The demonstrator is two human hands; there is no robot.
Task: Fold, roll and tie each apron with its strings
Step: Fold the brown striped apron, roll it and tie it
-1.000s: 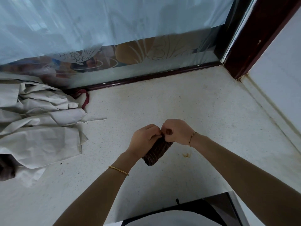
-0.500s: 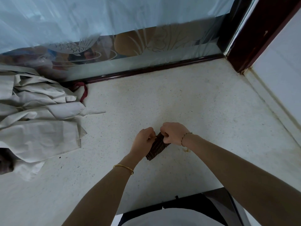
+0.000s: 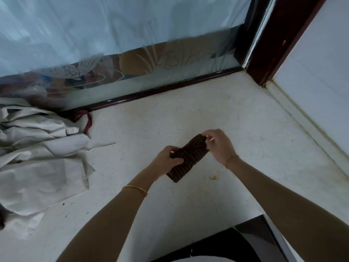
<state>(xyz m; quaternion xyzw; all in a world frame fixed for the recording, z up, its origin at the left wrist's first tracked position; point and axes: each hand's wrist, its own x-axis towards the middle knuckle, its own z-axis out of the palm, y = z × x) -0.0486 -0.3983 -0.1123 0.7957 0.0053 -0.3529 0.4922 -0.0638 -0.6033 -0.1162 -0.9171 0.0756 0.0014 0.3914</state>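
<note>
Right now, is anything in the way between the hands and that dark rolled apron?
Nothing visible. Both hands grip the roll: the left hand around its middle, the right hand pinching its far end. The pale pile lies apart, off to the left.

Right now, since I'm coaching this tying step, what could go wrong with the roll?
The right hand only pinches the top end of the roll while the left hand grips its middle; if either slips, it may loosen. No finished knot shows, so it might unroll if released. A brown stain on the counter lies beside the roll's lower end; setting it down there could soil it.
</note>
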